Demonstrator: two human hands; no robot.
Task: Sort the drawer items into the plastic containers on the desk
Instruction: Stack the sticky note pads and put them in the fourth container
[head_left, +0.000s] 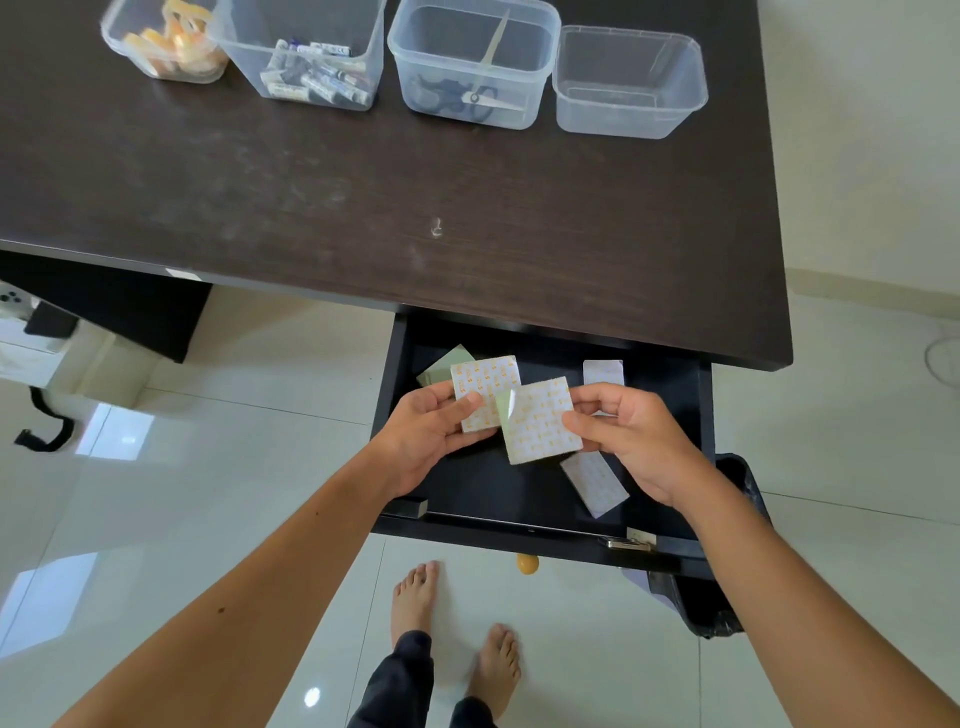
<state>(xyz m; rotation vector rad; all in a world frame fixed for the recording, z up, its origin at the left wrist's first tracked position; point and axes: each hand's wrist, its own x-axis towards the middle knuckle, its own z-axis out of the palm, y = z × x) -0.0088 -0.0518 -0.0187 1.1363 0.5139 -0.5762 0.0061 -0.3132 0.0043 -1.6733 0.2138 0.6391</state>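
Dark wood-grain worktop (363, 208) carries four clear plastic containers in a row along its far edge: the leftmost container (161, 44) holds orange-and-white pieces, the second container (306, 57) holds batteries, the third container (472, 65) holds scissors, and the fourth container (628, 83) at the right shows nothing inside. Below the worktop's near edge the drawer (540, 499) stands pulled out, its floor black. Both forearms reach forward from the lower corners and meet over the drawer, palms turned inward toward each other. The left hand (431, 436) has its thumb laid across the face of a white pad printed with orange marks (485, 387), fingers curled behind it, so the grip pinches that pad; a pale green sheet (447, 364) shows behind it at the upper left. The right hand (631, 436) pinches the right edge of a second orange-printed pad (540, 421) between thumb and curled fingers; this pad has a green edge and overlaps the lower right corner of the first. Both pads are held just above the drawer floor. Inside the drawer lie a white strip (595, 483) below the right hand, another white piece (602, 371) at the back, and a small metal clip (626, 544) by the front wall. Bare feet stand on pale glossy floor tiles (234, 467).
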